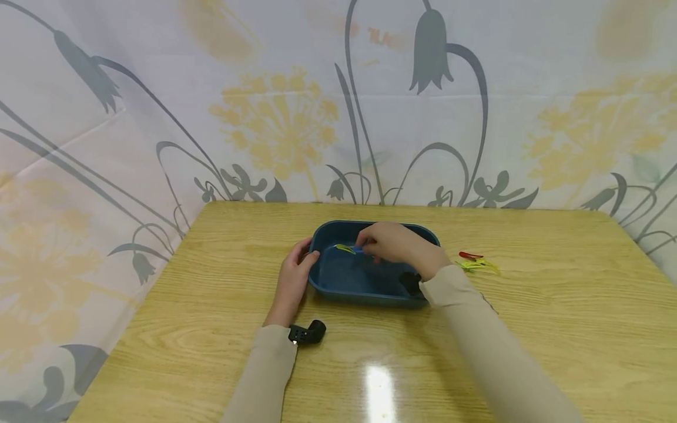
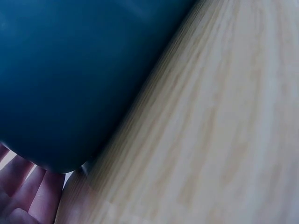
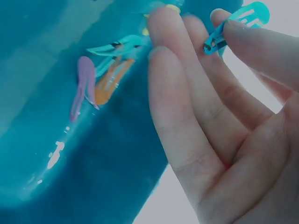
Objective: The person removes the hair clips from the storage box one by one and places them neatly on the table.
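A dark blue tray (image 1: 346, 279) sits on the wood-grain desk (image 1: 211, 294), its long sides running left to right. The left hand (image 1: 292, 275) grips the tray's left end, thumb over the rim and the other fingers against the outer wall. The right hand (image 1: 396, 242) reaches over the tray from the right, thumb and forefinger pinching a turquoise hair clip (image 3: 260, 11); its other fingers stretch out loosely. Inside the tray lie a purple clip (image 3: 84, 79), an orange clip (image 3: 108, 85) and a teal clip (image 3: 117, 45), the last two touching. A yellow clip (image 1: 345, 249) lies in the tray, just left of the right fingertips; the hand hides part of this area, so I can't count the clips surely. On the desk, right of the tray, a red clip (image 1: 471, 255) lies near some yellow and green clips (image 1: 483, 265). A flower-printed cloth (image 1: 285, 123) hangs beyond the desk's far edge.
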### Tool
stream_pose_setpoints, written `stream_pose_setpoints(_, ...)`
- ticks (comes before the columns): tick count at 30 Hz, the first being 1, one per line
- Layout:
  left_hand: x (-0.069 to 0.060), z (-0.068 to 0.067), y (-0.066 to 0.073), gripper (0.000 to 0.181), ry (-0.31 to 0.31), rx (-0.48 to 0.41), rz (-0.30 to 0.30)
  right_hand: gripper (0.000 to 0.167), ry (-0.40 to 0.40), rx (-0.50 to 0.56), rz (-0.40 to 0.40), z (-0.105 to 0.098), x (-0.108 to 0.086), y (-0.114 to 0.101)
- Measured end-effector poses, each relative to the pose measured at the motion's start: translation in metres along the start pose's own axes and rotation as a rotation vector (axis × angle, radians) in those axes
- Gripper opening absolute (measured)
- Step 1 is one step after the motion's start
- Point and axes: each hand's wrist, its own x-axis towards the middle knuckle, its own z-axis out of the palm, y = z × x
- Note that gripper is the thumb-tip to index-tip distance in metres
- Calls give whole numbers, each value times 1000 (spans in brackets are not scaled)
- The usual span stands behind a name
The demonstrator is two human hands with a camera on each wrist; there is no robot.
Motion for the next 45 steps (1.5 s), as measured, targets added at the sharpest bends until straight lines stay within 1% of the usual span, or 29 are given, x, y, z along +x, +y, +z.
stream_pose_setpoints(3, 0, 0, 0, 37, -3, -9, -4, 22, 27, 50, -11, -4, -7, 0)
stream_pose_setpoints(6, 1, 0, -3, 37, -8, -9, -10, 22, 59, 69, -17, -7, -13, -1)
stream_pose_setpoints(10, 8, -1, -15, 37, -4, -25, -14, 21, 102, 88, -10, -13, -21, -5)
stream_pose_setpoints(14, 14, -2, -26, 35, 5, -20, -1, 22, 136, 96, -22, -14, -28, -6)
stream_pose_setpoints(17, 16, -2, -30, 34, 15, -5, 17, 23, 161, 104, -31, -14, -33, -5)
stream_pose_setpoints(21, 16, -2, -32, 34, 26, 7, 33, 24, 207, 147, -27, -14, -43, -5)
stream_pose_setpoints(24, 15, -2, -31, 35, 27, 15, 37, 22, 246, 181, -26, -15, -51, -6)
stream_pose_setpoints(26, 12, -2, -23, 36, 15, 11, 22, 21, 271, 193, -31, -14, -55, -6)
stream_pose_setpoints(28, 12, -2, -22, 36, 15, 11, 21, 20, 299, 203, -30, -12, -59, -6)
stream_pose_setpoints(30, 12, -2, -21, 37, 6, 6, 21, 20, 324, 203, -29, -10, -63, -5)
stream_pose_setpoints(31, 10, -1, -18, 37, 2, 5, 11, 20, 336, 200, -26, -8, -64, -5)
stream_pose_setpoints(33, 10, -1, -19, 36, 2, 4, 9, 20, 357, 196, -23, -6, -66, -4)
stream_pose_setpoints(37, 2, 0, -4, 36, -7, 10, -19, 21, 379, 186, -15, -4, -69, -4)
stream_pose_setpoints(38, 1, 0, -3, 36, -10, 13, -17, 21, 383, 185, -10, -4, -69, -4)
stream_pose_setpoints(45, 0, -1, -2, 39, -14, 35, -31, 18, 420, 155, 12, 1, -72, 0)
